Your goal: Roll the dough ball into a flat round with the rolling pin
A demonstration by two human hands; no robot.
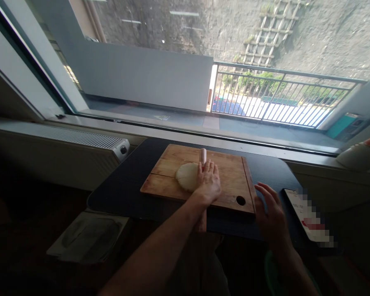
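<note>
A wooden cutting board (226, 172) carries a round, flattened piece of pale dough (186, 176). My left hand (208, 181) lies palm down across a wooden rolling pin (203, 155), its fingers stretched out over the pin beside the dough's right side. The pin's far end shows past my fingertips, its near end below my wrist; the middle is hidden under the hand. By the board's right edge is my right hand (270, 207), fingers apart and slightly bent, with nothing visible in it. Whether it touches the board I cannot tell.
The board rests on a dark table (119, 187) with rounded corners. A phone (300, 209) lies at its right. Behind runs a window sill (172, 133); a white radiator (110, 142) stands left. A stool-like square seat (89, 236) is low at left, a pale container (357, 156) far right.
</note>
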